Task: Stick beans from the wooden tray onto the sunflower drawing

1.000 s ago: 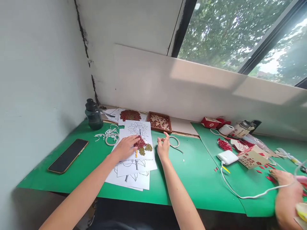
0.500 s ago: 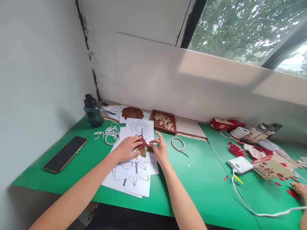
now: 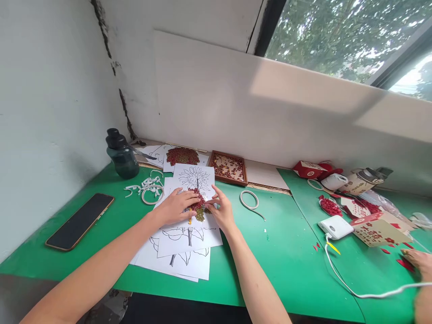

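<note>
My left hand (image 3: 175,207) lies on a white paper with a line drawing of a flower (image 3: 193,176), its fingers stretched out beside small red beans (image 3: 198,198). Green beans (image 3: 200,214) lie just below the red ones, and a few yellow bits (image 3: 190,217) sit by my left thumb. At the right edge of the beans, my right hand (image 3: 222,210) has thumb and a finger pinched together low over the paper, another finger raised. What the pinch holds, if anything, is too small to make out. More drawn sheets (image 3: 189,265) lie underneath.
Behind are a wooden tray (image 3: 229,168) of scattered beans and a bean-covered sheet (image 3: 182,156). A dark bottle (image 3: 122,154), a phone (image 3: 80,221) and white scraps (image 3: 145,186) are left. A coiled cord (image 3: 249,200), white device (image 3: 335,227) and another person's hand (image 3: 418,261) are right.
The view has shifted slightly. My right fingertips have moved in closer over the beans and drawn together. My left hand remains on the paper.
</note>
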`<control>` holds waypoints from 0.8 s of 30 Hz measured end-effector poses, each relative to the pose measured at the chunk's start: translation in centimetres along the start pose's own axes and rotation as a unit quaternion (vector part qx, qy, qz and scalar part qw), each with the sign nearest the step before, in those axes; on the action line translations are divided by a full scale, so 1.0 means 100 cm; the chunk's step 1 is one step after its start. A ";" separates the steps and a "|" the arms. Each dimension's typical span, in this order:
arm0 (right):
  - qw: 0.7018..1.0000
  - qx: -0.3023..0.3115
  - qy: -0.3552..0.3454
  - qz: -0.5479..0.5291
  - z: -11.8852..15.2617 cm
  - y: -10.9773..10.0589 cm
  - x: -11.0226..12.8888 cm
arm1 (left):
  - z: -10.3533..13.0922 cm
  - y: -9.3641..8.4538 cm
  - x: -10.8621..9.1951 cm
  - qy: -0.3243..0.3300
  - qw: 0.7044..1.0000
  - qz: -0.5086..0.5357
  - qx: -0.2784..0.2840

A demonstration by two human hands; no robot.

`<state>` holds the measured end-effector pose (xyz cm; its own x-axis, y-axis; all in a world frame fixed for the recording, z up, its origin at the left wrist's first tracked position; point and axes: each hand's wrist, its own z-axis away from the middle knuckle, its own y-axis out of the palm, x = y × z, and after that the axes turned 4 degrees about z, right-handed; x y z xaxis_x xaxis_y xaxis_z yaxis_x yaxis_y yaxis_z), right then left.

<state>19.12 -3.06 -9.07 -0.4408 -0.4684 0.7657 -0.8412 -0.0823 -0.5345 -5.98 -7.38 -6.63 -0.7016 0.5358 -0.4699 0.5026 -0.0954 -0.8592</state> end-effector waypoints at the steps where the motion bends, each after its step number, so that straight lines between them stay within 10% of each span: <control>1: 1.000 0.001 0.001 0.004 0.000 0.000 0.000 | 0.001 0.001 0.001 0.000 1.000 0.000 -0.001; 15: 0.999 0.009 -0.003 0.032 -0.002 0.001 0.006 | -0.002 0.000 0.002 0.015 1.000 0.000 0.000; 24: 0.989 -0.146 -0.002 0.031 0.002 -0.012 0.005 | -0.001 0.004 0.008 0.015 1.000 0.005 -0.004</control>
<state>19.98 -3.37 -8.06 -0.4929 -0.4687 0.7330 -0.8678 0.2042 -0.4530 -6.27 -6.90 -7.31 -0.6813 0.5592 -0.4723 0.5140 -0.0938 -0.8526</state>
